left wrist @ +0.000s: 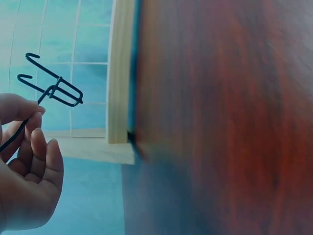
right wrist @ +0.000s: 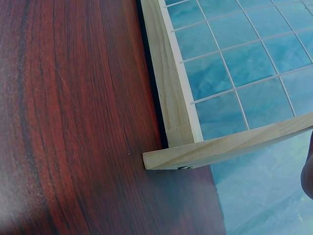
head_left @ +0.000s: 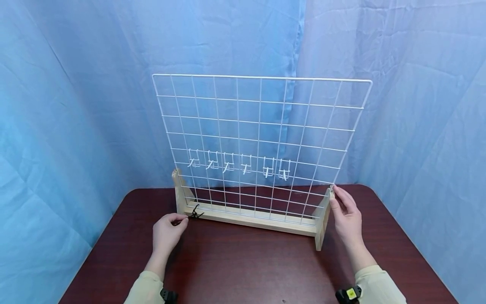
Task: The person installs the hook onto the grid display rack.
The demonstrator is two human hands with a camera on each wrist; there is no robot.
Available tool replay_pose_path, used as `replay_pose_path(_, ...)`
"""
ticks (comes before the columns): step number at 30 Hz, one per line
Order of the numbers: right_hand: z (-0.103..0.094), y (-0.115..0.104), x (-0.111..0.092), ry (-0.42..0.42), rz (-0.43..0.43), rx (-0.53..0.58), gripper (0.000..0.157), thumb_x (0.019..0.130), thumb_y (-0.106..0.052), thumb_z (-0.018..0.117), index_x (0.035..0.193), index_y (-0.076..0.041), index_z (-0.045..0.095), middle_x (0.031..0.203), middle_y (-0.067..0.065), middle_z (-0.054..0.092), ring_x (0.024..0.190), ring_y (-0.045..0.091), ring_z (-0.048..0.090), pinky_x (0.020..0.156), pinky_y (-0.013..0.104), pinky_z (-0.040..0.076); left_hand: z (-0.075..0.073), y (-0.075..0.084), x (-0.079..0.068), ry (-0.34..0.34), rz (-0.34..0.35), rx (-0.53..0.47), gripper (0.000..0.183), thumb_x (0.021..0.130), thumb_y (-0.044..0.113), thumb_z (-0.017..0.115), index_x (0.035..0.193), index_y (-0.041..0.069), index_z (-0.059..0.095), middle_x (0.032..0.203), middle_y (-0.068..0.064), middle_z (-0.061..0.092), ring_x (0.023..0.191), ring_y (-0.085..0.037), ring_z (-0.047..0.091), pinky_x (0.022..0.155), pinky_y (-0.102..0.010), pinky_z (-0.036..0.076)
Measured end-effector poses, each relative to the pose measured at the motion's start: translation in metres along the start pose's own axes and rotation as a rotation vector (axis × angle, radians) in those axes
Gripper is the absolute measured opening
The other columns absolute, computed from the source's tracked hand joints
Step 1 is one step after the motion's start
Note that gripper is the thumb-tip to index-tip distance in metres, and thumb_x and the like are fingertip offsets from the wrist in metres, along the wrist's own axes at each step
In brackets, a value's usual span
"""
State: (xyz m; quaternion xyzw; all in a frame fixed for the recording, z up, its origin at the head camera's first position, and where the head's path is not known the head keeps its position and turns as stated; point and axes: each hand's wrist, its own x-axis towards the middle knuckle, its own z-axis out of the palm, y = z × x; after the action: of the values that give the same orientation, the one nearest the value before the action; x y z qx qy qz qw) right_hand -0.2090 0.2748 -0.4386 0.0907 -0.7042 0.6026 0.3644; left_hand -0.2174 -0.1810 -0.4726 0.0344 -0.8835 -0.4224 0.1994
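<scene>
A black wire hook (left wrist: pixel 51 90) is pinched by its shaft between the thumb and fingers of my left hand (head_left: pixel 169 234). In the head view that hand is in front of the left end of a wooden stand (head_left: pixel 250 218). A white wire grid panel (head_left: pixel 248 114) stands upright in the stand. Several white hooks (head_left: pixel 247 164) hang in a row across its middle. At the stand's right side post (head_left: pixel 322 215), my right hand (head_left: pixel 347 217) holds the post's top near the grid's edge. Only a fingertip (right wrist: pixel 307 176) of it shows in the right wrist view.
Everything stands on a dark red wooden table (head_left: pixel 258 266) with rounded back corners. Blue curtains (head_left: pixel 95 84) hang behind it and along both sides. The wire grid rises well above the stand.
</scene>
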Motion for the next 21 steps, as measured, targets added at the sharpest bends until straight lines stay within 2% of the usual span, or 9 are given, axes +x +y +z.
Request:
replay_pose_path(4,0.000,0.000,0.000,0.000,0.001,0.001,0.036,0.093,0.016,0.054,0.128,0.016,0.055,0.127,-0.004,0.059,0.113,0.000,0.056,0.091,0.012,0.045,0.002,0.007,0.006,0.033,-0.011,-0.018,0.012,0.083,0.008,0.074,0.092,0.003,0.079,0.093,-0.013,0.073,0.091,-0.030,0.066,0.081,-0.042,0.050)
replay_pose_path(8,0.000,0.000,0.000,0.002,-0.003,0.002,0.035,0.093,0.016,0.054,0.128,0.017,0.055,0.127,-0.004,0.059,0.113,0.000,0.056,0.091,0.012,0.045,0.001,0.015,0.011,0.034,-0.028,-0.023,0.015,0.083,0.011,0.073,0.093,0.001,0.079,0.095,-0.015,0.073,0.094,-0.032,0.066,0.083,-0.047,0.050)
replay_pose_path(17,0.000,0.001,-0.001,0.002,-0.006,0.007,0.036,0.092,0.017,0.055,0.128,0.015,0.056,0.127,0.003,0.060,0.113,0.000,0.056,0.091,0.012,0.045,-0.001,0.035,0.020,0.009,-0.096,0.008,0.018,0.085,0.016,0.071,0.094,0.003,0.079,0.090,-0.011,0.075,0.089,-0.031,0.066,0.077,-0.044,0.051)
replay_pose_path(21,0.000,0.001,0.000,0.002,-0.001,0.008,0.036,0.092,0.016,0.055,0.129,0.015,0.056,0.127,0.000,0.060,0.113,0.000,0.056,0.091,0.012,0.045,-0.002,0.044,0.023,0.019,-0.125,0.004,0.019,0.084,0.017,0.069,0.094,0.003,0.079,0.092,-0.011,0.074,0.090,-0.031,0.066,0.077,-0.045,0.050)
